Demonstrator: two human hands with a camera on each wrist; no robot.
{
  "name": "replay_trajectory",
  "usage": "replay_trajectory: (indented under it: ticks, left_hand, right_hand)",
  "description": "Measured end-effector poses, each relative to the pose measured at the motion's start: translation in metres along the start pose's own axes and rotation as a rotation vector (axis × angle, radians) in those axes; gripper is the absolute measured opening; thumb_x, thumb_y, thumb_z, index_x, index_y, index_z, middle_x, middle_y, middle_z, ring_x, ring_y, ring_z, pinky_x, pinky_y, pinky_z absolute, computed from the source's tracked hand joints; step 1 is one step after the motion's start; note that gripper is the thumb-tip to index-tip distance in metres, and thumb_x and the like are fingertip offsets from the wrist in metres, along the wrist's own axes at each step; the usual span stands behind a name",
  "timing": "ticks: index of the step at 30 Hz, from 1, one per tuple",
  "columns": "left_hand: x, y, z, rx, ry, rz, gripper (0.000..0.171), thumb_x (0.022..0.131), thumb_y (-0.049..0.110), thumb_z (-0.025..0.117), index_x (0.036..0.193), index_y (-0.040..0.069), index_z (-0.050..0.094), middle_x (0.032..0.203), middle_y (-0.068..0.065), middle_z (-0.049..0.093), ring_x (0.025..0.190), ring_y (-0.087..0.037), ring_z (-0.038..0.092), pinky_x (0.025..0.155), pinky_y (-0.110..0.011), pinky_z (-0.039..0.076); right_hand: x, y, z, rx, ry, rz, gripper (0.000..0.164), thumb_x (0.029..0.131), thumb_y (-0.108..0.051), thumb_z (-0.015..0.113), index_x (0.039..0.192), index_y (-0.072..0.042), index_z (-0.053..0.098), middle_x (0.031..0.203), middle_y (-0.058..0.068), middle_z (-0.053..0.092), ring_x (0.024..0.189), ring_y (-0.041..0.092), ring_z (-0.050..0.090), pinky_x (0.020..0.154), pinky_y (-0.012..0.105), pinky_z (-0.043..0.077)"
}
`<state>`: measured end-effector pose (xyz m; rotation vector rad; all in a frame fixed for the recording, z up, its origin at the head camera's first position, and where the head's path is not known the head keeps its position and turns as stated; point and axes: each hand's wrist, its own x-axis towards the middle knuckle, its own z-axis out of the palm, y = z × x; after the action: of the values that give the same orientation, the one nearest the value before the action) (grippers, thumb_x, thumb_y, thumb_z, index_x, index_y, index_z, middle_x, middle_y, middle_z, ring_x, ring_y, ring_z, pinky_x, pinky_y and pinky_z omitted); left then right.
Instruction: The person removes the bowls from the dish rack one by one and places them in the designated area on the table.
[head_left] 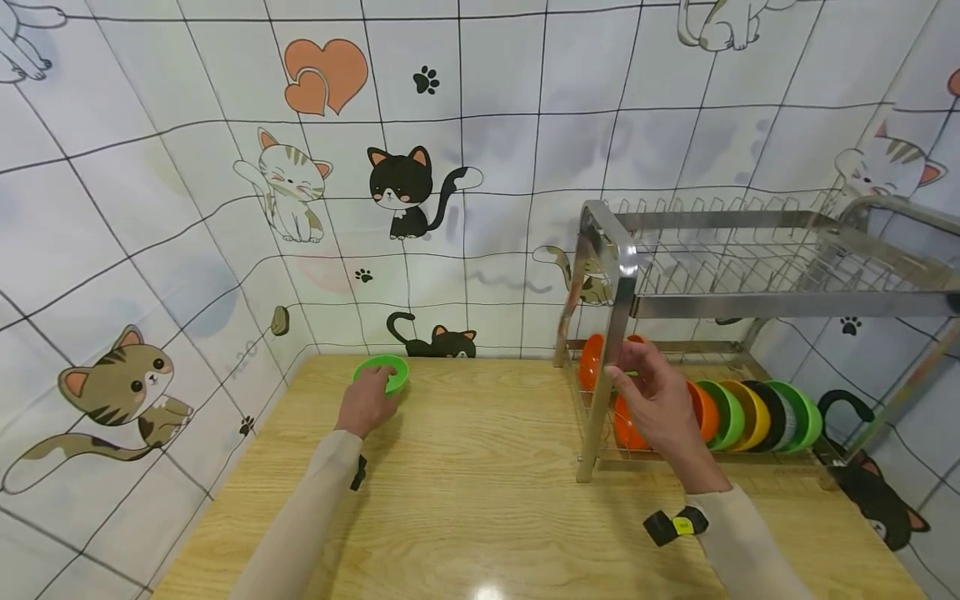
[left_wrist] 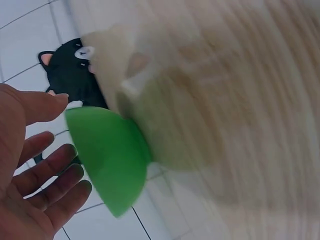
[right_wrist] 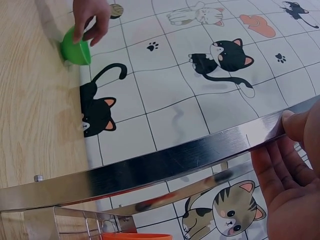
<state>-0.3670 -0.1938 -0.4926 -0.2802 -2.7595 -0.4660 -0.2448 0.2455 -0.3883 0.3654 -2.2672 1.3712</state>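
A small green bowl (head_left: 400, 377) stands on the wooden table near the back wall. My left hand (head_left: 369, 400) is over it, thumb and fingertips at the rim; in the left wrist view the fingers (left_wrist: 65, 165) are spread and relaxed beside the green bowl (left_wrist: 112, 155). On the other side, my right hand (head_left: 660, 404) holds the front left post of a metal dish rack (head_left: 611, 358). The right wrist view has the thumb on one side of the post (right_wrist: 200, 150) and the fingers (right_wrist: 275, 170) reaching behind it.
Inside the rack's lower tier, orange bowls (head_left: 591, 362) sit at the left, followed by a row of green, yellow and black bowls or plates (head_left: 750, 417). The wire upper tier (head_left: 720, 258) overhangs them. Cat-patterned wall covering (head_left: 495, 167) encloses the table (head_left: 465, 467) behind and at both sides.
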Motion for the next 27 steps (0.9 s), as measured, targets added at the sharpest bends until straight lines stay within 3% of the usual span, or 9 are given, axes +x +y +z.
replay_trajectory:
  ticks: [5,14,27]
  left_hand:
    - [0.003,0.012,-0.006,-0.108,0.048,0.003,0.048,0.091,0.024,0.075,0.131,0.002,0.061,0.124,-0.021,0.065,0.116,-0.038,0.061,0.092,-0.055,0.057]
    - [0.007,0.051,-0.017,-0.274,0.034,-0.021,0.055,0.093,0.030,0.075,0.139,0.005,0.056,0.127,-0.018,0.061,0.118,-0.036,0.059,0.096,-0.052,0.054]
    - [0.008,0.103,-0.027,-0.456,0.070,0.094,0.052,0.093,0.026,0.077,0.138,0.009,0.057,0.125,-0.013,0.063,0.118,-0.030,0.060,0.104,-0.047,0.052]
  right_hand:
    - [0.001,0.001,0.001,0.002,-0.007,0.005,0.035,0.104,-0.020,0.061,0.134,-0.003,0.055,0.118,0.012,0.065,0.106,-0.011,0.056,0.091,0.001,0.045]
    - [0.000,0.002,0.001,0.029,-0.008,0.004,0.033,0.103,-0.018,0.062,0.132,-0.002,0.057,0.113,0.009,0.064,0.104,-0.007,0.058,0.092,0.002,0.046]
    - [-0.002,0.002,0.001,0.009,-0.012,0.024,0.035,0.104,-0.020,0.061,0.133,-0.001,0.056,0.116,0.011,0.065,0.104,-0.010,0.056,0.093,0.000,0.043]
